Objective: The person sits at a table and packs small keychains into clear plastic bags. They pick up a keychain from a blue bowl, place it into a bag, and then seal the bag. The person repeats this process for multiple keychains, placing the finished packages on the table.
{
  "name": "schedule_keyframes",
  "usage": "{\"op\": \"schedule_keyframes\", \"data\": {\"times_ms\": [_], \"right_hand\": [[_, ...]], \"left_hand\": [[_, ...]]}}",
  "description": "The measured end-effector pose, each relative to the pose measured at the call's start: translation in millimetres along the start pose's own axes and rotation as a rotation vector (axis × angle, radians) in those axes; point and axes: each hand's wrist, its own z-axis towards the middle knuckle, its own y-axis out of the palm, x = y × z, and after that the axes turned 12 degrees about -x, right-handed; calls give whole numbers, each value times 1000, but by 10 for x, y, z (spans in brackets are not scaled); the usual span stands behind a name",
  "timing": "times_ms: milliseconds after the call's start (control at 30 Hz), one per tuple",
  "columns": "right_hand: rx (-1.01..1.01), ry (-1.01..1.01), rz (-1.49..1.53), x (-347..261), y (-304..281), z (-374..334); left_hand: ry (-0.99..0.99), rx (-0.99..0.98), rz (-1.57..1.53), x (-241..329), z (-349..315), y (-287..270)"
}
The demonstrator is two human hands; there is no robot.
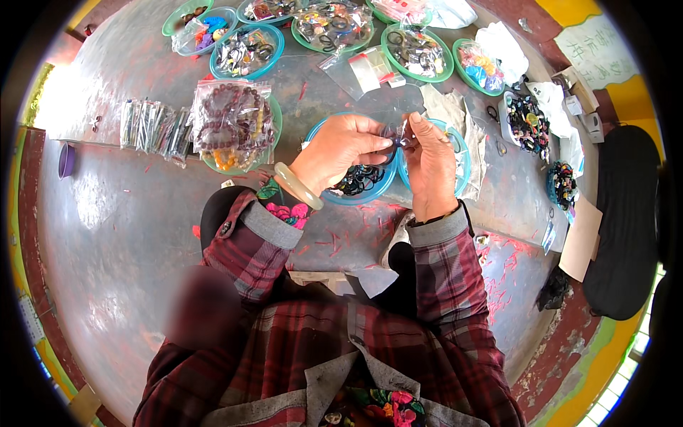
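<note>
In front of me, both hands meet above two blue plastic baskets. My left hand (pixel 341 148), with a pale bangle (pixel 299 186) on its wrist, pinches a small dark purple hair tie (pixel 400 141) between thumb and fingers. From the other side my right hand (pixel 431 160) grips the same hair tie, fingers closed at its edge. Its exact shape is partly hidden by the fingertips. Beneath my left hand, the left blue basket (pixel 388 178) holds many black hair ties (pixel 358 179). The right blue basket (pixel 464 167) is mostly covered by my right hand.
Bagged bead bracelets (pixel 235 124) lie in a green basket on the left, beside a row of thin clear packets (pixel 153 127). Several baskets of bagged hair ties (pixel 332 27) line the far side. A white tray of hair ties (pixel 528 121) and a cardboard sheet (pixel 581 238) lie right.
</note>
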Motion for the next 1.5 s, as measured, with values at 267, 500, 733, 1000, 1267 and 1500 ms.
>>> {"op": "schedule_keyframes", "data": {"times_ms": [267, 500, 733, 1000, 1267, 1500], "right_hand": [[18, -30, -19, 9, -31, -11], [18, -41, -64, -35, -10, -25], [54, -59, 23, -29, -65, 21], [85, -87, 54, -50, -66, 31], [25, 28, -36, -16, -29, 24], [68, -45, -62, -130, -118, 62]], "left_hand": [[3, -26, -31, -10, 25, -11], [2, -72, 0, 1, 19, -10], [5, -66, -5, -64, 40, -27], [-4, -49, -11, -21, 24, 13], [-48, -9, 199, 71, -15, 52], [-55, 36, 208, 70, -27, 58]]}}
